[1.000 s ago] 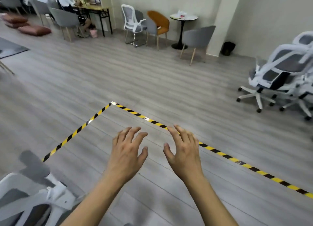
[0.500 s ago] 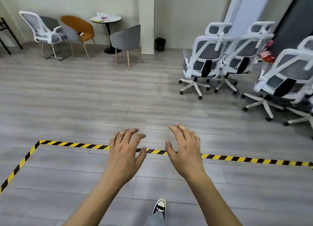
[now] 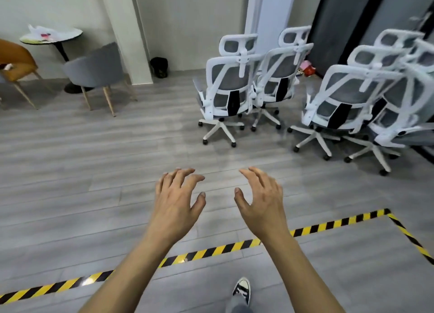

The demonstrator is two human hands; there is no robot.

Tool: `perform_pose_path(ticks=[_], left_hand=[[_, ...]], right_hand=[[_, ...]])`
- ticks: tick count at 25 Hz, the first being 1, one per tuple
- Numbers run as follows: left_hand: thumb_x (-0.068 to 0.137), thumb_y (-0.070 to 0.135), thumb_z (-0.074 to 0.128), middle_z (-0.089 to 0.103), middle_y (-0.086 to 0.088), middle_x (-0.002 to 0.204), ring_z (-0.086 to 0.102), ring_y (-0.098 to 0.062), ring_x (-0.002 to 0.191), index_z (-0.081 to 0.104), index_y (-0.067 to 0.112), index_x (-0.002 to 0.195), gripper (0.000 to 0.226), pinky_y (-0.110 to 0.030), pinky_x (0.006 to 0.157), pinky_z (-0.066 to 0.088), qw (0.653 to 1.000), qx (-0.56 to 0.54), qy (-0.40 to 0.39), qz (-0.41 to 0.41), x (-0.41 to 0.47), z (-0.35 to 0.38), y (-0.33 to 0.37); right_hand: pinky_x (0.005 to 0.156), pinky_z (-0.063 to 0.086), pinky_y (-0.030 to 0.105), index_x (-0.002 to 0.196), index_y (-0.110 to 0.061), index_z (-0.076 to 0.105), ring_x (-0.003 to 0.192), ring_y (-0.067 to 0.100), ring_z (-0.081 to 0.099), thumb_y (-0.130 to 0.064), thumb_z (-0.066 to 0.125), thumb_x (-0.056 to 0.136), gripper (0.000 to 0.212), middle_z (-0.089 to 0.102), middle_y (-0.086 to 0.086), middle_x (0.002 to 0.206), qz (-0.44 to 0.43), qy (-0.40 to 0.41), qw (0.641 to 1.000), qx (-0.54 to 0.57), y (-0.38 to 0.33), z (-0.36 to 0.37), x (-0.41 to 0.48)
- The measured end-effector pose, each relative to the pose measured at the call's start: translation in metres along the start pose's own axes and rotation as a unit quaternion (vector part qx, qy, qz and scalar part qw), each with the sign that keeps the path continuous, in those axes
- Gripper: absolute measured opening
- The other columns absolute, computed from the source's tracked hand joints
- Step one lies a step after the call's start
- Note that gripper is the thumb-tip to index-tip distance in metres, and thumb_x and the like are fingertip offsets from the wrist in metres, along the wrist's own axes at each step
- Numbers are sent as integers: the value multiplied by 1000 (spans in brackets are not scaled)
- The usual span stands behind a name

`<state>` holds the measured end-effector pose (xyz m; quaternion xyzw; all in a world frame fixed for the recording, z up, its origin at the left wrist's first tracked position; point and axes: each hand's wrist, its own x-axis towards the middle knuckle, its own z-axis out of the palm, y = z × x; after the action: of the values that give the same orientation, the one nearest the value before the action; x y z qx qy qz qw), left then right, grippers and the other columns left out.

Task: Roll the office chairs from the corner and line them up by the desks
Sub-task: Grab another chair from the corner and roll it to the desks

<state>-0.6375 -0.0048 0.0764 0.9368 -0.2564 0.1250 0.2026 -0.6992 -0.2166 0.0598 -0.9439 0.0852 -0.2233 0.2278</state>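
- Left hand [image 3: 175,201] and right hand [image 3: 261,198] were extended side by side, fingers spread, slightly curled, holding nothing.
- Office chairs [image 3: 229,89] stood clustered ahead and right, well apart from both hands.

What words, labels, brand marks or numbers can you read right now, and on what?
No text reads legibly in this view.
Office chairs: no label or brand mark shows.
Pink and red packages behind them: print too blurred.
Papers on the round table: too blurred.
Floor tape: stripes only, no words.
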Motion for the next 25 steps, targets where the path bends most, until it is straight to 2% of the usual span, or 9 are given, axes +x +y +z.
perform_pose_path(ticks=[6, 10, 13, 16, 20, 25], left_hand=[[89, 48, 41, 55, 5, 135, 44, -24, 130, 58, 32, 122, 40, -45, 110, 31, 1000, 4, 1, 23, 199, 85, 14], [89, 47, 41, 55, 5, 134, 44, -24, 130, 59, 32, 121, 40, -42, 109, 29, 1000, 9, 4, 12, 324, 130, 26], [88, 47, 43, 55, 6, 133, 44, -24, 129, 59, 32, 121, 39, -40, 108, 27, 1000, 1, 12, 4, 405, 163, 25], [88, 46, 43, 55, 6, 131, 45, -24, 127, 60, 32, 119, 38, -39, 108, 26, 1000, -3, 22, 1, 485, 197, 19], [89, 44, 43, 54, 6, 131, 43, -22, 127, 59, 31, 118, 36, -39, 109, 26, 999, -5, 31, 5, 607, 251, -3], [87, 44, 42, 54, 8, 129, 47, -21, 123, 58, 33, 117, 36, -38, 104, 31, 999, -16, 24, -22, 755, 307, -38]], right_hand=[[111, 28, 38, 141, -31, 47, 130, 16, 44, -43, 50, 94, 49, 47, -7, 147, 21, 14, 1000, 6, 112, 27, 177], [115, 29, 41, 139, -30, 50, 130, 16, 44, -37, 57, 92, 48, 49, -6, 145, 6, 25, 1000, 13, 173, 39, 303], [114, 28, 38, 137, -31, 50, 129, 17, 45, -36, 58, 91, 46, 49, -7, 143, 0, 12, 1000, 11, 210, 51, 384], [114, 28, 36, 137, -31, 51, 130, 15, 44, -35, 59, 91, 46, 49, -8, 143, -20, 12, 1000, 6, 246, 69, 460], [114, 31, 42, 135, -30, 52, 130, 15, 45, -35, 59, 92, 44, 51, -8, 140, -23, 11, 1000, -8, 299, 106, 581], [113, 28, 34, 134, -32, 51, 131, 14, 45, -35, 58, 91, 44, 48, -9, 141, -35, -13, 999, -14, 345, 155, 728]])
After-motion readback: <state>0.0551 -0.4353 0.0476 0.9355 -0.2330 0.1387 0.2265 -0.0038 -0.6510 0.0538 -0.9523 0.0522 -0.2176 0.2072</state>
